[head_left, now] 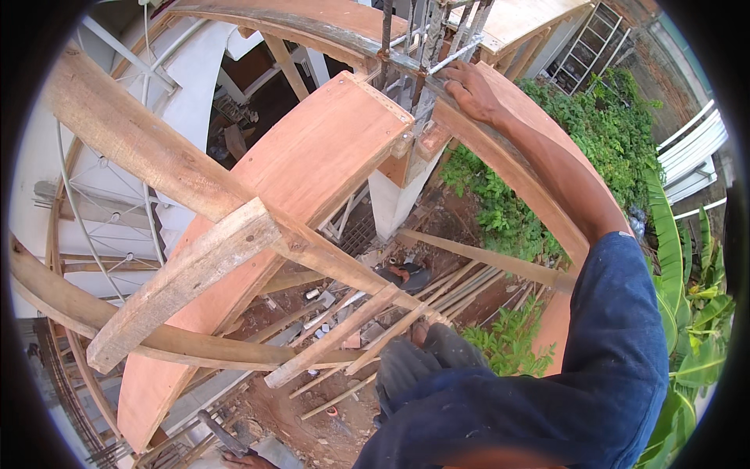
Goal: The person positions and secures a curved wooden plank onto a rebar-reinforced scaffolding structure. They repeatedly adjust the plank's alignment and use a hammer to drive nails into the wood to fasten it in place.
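Note:
My right arm stretches up and away, and my right hand (471,91) grips the edge of a wooden beam (508,160) beside upright steel rebar (385,47). Its fingers curl over the wood. At the bottom edge, my left hand (248,460) is only partly in view, closed around a hammer (221,432). Left of the rebar, a plywood panel (320,148) slopes down toward me. Crossing over it is a long timber (148,144), with a short rough block of wood (183,285) lying across that.
Far below lies a dirt floor (312,418) with several loose poles (469,289) and scraps. A white column (398,199) rises under the rebar. Green plants (578,125) grow at the right, near a leaning ladder (591,39). Curved timbers (180,340) cross the left side.

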A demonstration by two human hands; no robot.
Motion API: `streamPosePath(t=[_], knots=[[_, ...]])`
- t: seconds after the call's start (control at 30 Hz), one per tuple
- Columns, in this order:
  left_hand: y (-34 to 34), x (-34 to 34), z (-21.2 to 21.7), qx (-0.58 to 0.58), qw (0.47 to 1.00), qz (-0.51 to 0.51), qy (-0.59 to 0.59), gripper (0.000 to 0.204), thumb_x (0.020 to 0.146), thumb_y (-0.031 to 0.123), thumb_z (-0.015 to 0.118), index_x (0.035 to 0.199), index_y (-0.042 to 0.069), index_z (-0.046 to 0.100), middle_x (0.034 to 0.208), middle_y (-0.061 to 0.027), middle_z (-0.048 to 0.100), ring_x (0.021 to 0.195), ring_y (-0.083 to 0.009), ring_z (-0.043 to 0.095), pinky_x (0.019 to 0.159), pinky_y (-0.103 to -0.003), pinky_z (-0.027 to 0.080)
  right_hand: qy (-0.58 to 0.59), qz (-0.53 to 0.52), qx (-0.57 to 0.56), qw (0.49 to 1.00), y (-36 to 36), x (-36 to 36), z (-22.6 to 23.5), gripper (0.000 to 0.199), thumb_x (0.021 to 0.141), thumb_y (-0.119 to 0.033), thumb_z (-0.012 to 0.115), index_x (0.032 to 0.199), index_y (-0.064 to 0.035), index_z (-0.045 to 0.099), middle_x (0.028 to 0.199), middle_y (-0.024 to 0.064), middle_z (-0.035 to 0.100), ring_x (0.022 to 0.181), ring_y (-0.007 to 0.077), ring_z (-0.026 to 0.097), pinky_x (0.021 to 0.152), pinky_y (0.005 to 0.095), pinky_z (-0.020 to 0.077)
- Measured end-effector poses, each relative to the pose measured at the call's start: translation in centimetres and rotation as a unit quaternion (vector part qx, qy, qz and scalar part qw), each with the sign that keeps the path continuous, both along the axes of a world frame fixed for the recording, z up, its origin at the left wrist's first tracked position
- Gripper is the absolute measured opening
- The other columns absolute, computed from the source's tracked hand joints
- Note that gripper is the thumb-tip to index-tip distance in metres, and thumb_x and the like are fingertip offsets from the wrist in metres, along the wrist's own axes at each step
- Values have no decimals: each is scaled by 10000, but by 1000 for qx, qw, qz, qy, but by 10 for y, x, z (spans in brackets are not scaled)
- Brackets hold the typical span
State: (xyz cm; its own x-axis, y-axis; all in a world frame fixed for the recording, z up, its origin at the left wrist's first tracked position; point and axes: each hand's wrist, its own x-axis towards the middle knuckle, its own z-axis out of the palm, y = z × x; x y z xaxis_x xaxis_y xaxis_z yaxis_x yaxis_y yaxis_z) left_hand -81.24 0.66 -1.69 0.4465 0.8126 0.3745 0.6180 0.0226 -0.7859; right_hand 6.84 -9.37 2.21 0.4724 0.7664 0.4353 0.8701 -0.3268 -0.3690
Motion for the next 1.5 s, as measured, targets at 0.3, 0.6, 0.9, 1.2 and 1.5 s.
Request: streamPosePath(t=[0.3, 0.6, 0.9, 1.2, 1.5], knots=[[-111, 358, -34, -556, 327, -85, -759, 353, 1046, 360, 398, 989, 17, 457, 687, -51, 492, 500, -130, 510, 457, -266, 405, 161, 113, 165, 967, -13, -6, 3, 357, 928, -298, 494, 743, -1, 564, 704, 88, 544, 689, 221, 511, 669, 356, 411], [-49, 678, 33, -407, 307, -295, -808, 168, 1013, 119, 418, 995, -33, 489, 722, -215, 590, 623, -398, 583, 588, -471, 426, 187, 202, 137, 952, -19, -14, 9, 608, 890, -597, 543, 732, -13, 603, 666, 64, 565, 657, 164, 537, 621, 328, 423], [-73, 728, 14, -370, 378, -361, -768, 131, 977, 72, 453, 1041, -37, 487, 783, -304, 603, 749, -500, 587, 659, -556, 389, 338, 181, 95, 919, -14, -22, 11, 675, 778, -458, 780, 1183, 12, 514, 850, 52, 661, 756, 158, 601, 739, 321, 475], [-46, 741, 36, -453, 353, -384, -723, 117, 967, 61, 464, 931, -40, 513, 765, -275, 590, 778, -490, 575, 675, -539, 401, 250, 144, 186, 939, -8, -19, 11, 413, 914, -426, 680, 883, -19, 617, 743, 28, 616, 645, 95, 544, 554, 262, 428], [-15, 735, 50, -522, 383, -400, -649, 221, 974, 132, 469, 968, -34, 615, 832, -228, 641, 788, -406, 604, 708, -478, 432, 347, 76, 172, 919, -11, -18, 13, 318, 886, -284, 733, 740, -68, 550, 591, -32, 478, 527, 66, 431, 474, 248, 320]])
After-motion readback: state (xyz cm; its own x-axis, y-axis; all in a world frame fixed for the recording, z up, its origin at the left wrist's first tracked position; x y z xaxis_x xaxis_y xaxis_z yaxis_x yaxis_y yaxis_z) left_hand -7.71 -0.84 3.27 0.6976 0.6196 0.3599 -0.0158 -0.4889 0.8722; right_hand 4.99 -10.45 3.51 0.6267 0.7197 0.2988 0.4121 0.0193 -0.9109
